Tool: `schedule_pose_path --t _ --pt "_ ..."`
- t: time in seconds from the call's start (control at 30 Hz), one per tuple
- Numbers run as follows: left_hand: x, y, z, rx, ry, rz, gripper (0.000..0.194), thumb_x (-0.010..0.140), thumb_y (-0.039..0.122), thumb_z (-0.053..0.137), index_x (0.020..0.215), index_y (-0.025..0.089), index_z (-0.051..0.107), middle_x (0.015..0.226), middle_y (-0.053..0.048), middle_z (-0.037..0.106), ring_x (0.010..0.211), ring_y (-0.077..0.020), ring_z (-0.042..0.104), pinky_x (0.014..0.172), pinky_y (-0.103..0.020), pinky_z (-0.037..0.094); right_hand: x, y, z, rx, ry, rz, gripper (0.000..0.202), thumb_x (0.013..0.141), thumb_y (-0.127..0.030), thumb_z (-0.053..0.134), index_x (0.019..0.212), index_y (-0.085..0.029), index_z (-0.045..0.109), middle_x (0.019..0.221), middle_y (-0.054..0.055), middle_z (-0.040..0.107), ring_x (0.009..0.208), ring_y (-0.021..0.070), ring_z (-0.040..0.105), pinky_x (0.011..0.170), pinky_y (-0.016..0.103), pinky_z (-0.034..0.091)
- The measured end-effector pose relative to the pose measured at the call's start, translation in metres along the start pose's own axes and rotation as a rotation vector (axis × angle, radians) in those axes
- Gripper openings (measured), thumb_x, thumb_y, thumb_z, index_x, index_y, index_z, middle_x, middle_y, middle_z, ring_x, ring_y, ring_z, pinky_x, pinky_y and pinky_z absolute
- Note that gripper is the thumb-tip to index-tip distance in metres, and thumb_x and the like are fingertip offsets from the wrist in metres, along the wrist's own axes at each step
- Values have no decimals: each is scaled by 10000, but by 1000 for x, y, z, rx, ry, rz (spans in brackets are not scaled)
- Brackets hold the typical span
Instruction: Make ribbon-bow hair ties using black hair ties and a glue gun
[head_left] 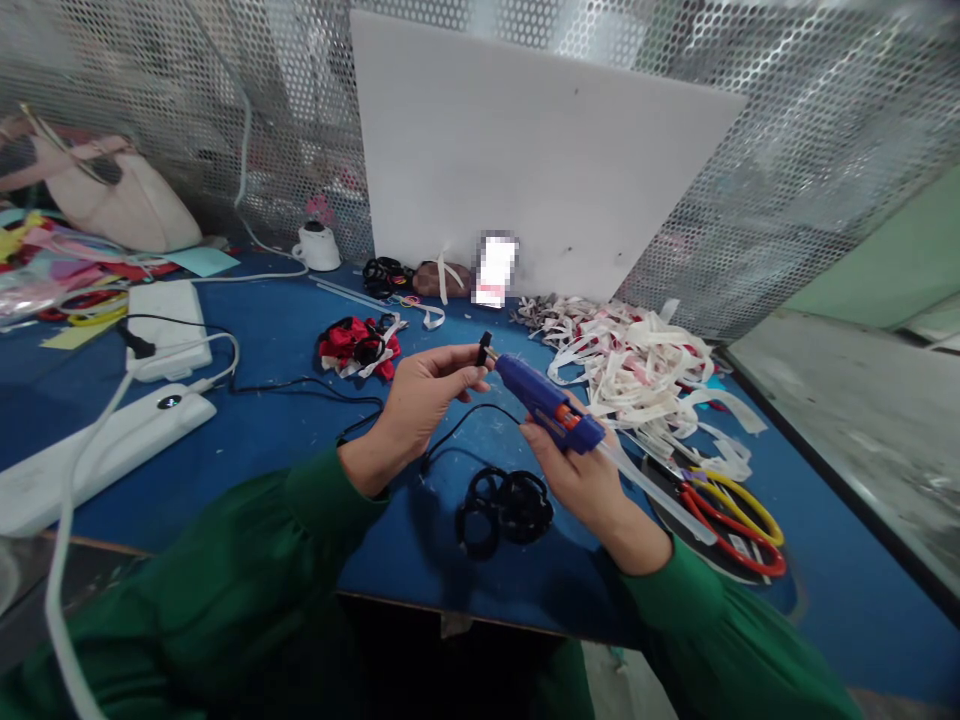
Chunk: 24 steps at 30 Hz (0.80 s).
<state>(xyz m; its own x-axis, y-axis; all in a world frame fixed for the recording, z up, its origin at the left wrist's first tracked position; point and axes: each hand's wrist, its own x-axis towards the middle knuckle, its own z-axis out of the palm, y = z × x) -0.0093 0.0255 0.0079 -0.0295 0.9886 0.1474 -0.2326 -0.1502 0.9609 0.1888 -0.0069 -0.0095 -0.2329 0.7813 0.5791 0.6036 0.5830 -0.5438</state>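
My left hand (pixel 429 392) pinches a small black piece (pixel 484 349) between thumb and fingertips; its exact kind is too small to make out. Wrapped around a blue hot glue gun (pixel 544 400) is my right hand (pixel 589 475). The gun's nozzle meets or nearly meets the black piece. A long clear glue stick (pixel 660 490) sticks out of the gun's rear. Below the hands, a cluster of black bands (pixel 504 508) lies on the blue table (pixel 330 545). To the left of the hands is a small pile of red and black fabric loops (pixel 360 346).
At right lie a heap of pale ribbons (pixel 630 365) and red-and-yellow-handled scissors (pixel 739 525). A white power strip (pixel 105 450) with cords occupies the left. Behind stand a white board (pixel 525 150), a blurred phone (pixel 495 270), a small white camera (pixel 318 247) and a pink bag (pixel 124 195).
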Motion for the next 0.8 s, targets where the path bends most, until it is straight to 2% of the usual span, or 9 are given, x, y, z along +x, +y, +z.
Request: schedule_pose_path --t 0.8 --pt "0 0 0 8 8 -5 184 741 219 779 922 200 810 918 -48 788 662 -117 662 598 -246 455 1 -1 -1 -7 -3 -13 220 955 -434 592 879 -228 575 741 10 635 645 184 595 594 297 420"
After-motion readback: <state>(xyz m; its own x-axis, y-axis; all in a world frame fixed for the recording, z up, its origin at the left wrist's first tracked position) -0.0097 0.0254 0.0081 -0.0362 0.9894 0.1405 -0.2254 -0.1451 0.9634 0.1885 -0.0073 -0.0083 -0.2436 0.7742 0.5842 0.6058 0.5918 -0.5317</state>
